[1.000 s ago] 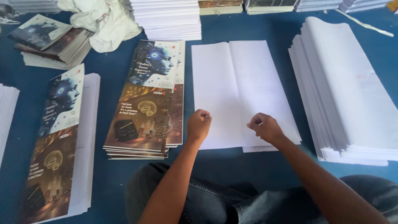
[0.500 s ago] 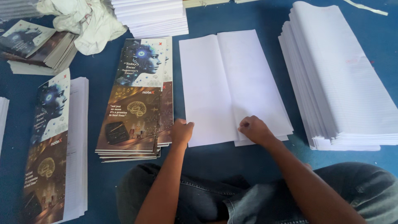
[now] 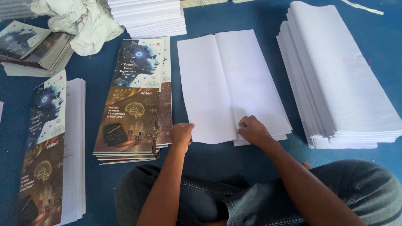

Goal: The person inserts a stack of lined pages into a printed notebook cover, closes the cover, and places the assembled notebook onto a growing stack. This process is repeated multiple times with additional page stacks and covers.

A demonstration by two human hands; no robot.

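Observation:
A thin bundle of white folded sheets [image 3: 228,83] lies open on the blue floor [image 3: 234,159] in front of me. My left hand [image 3: 181,134] grips its near left corner, fingers curled. My right hand [image 3: 252,130] presses on the near edge of the bundle, close to the centre fold, fingers bent on the paper. A stack of printed covers [image 3: 134,98], showing a robot face and a golden brain, sits just left of my left hand.
A tall pile of lined white sheets [image 3: 339,79] lies at the right. Another white paper stack [image 3: 150,16] and a crumpled cloth [image 3: 81,23] are at the back. Bound notebooks [image 3: 52,146] lie at the left, more covers [image 3: 29,44] at far left. My crossed legs [image 3: 251,196] fill the bottom.
Both hands have slid toward the near edge of the white bundle; the left hand now holds the left corner. The view has shifted slightly.

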